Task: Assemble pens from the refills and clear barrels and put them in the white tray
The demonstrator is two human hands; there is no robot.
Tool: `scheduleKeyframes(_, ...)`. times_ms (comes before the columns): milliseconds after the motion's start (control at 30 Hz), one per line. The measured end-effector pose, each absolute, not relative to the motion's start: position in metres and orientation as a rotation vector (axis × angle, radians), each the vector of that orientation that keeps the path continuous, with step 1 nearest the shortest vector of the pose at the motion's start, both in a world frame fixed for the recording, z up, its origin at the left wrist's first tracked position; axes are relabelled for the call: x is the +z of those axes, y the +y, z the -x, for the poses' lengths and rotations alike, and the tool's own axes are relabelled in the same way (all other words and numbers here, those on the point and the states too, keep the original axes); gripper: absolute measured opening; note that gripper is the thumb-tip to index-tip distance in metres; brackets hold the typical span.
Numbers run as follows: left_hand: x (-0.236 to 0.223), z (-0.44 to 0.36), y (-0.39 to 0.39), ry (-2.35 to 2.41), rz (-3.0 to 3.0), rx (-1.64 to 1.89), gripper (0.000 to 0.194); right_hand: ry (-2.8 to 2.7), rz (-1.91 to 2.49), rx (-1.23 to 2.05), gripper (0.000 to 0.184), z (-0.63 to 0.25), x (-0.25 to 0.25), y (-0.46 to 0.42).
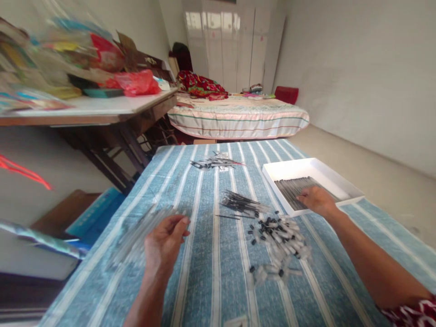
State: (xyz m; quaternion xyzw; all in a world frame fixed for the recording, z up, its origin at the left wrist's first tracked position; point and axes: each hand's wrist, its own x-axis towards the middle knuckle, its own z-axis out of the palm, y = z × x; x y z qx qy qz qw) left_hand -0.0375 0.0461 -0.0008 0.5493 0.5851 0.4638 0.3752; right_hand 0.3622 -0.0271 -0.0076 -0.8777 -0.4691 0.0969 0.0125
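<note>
My left hand (pixel 166 236) is at the left of the table, fingers curled in and thumb against them. It is beside a blurred pile of clear plastic tubes (pixel 136 236); anything in its grip is hidden. My right hand (pixel 318 200) reaches into a shallow white box (pixel 316 165), its fingers pinched at a row of dark, slim pens (pixel 289 190). Whether it grips one of them cannot be seen. Between my hands lie a bundle of dark pen refills (pixel 241 202) and a heap of small clear parts with black ends (pixel 282 234).
A blue striped cloth (pixel 204 272) covers the table. Further back lies a loose bunch of thin black pieces (pixel 216 162). A white-topped desk (pixel 136 104) with bags stands at the left, a bed (pixel 238 118) beyond. A blue box (pixel 95 213) sits below, left.
</note>
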Motion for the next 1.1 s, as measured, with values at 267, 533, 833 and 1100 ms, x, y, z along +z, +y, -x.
scheduleKeyframes(267,0.001,0.063,0.052,1.558,-1.358,1.354,0.027,-1.527,2.697,0.331,0.033,-0.367,-0.014,-0.031)
scheduleKeyframes(533,0.001,0.064,0.049,1.856,-2.005,0.973,0.016,-1.536,2.7,0.169,0.031,-0.366,-0.015,-0.033)
scheduleKeyframes(833,-0.01,0.036,0.034,1.977,-2.476,0.127,0.024,-1.678,2.498,0.013,0.03,-0.286,0.0,-0.043)
scheduleKeyframes(1100,-0.01,0.03,0.03,1.953,-2.454,0.01,0.023,-2.049,2.124,0.221,0.028,-0.218,-0.006,-0.03)
